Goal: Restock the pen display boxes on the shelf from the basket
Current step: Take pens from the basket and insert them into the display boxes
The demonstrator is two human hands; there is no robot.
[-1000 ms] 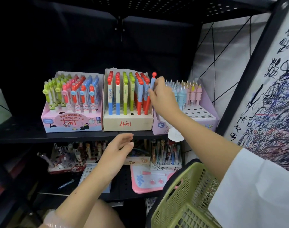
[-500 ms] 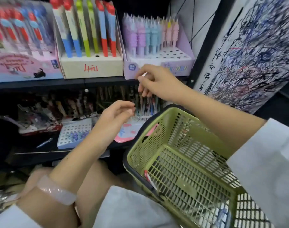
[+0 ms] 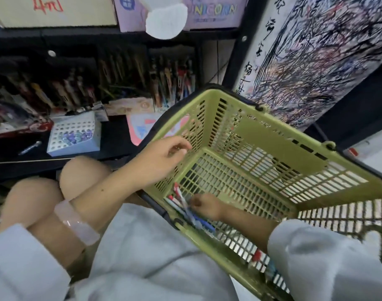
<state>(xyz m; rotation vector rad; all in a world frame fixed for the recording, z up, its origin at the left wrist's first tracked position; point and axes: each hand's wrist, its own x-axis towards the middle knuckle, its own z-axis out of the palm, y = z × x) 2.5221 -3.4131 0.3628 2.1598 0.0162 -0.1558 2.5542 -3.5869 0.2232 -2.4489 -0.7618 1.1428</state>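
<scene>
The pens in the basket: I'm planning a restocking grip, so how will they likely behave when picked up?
The pens look slim, straight and rigid, so probably stiff and light. Their round barrels lie loose on the slatted floor of the tilted basket, so they may roll or slide to the low corner. The right hand reaches several together; smooth plastic might slip from a loose grip.

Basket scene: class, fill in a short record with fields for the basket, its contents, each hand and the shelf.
basket: green, slatted, tilted beside the knees
contents: a few pens in the near corner
right hand: inside the basket, fingers on the pens; grip unclear
left hand: at the basket's rim, fingers relaxed, holding nothing
shelf: above, box marked UNICORN
</scene>
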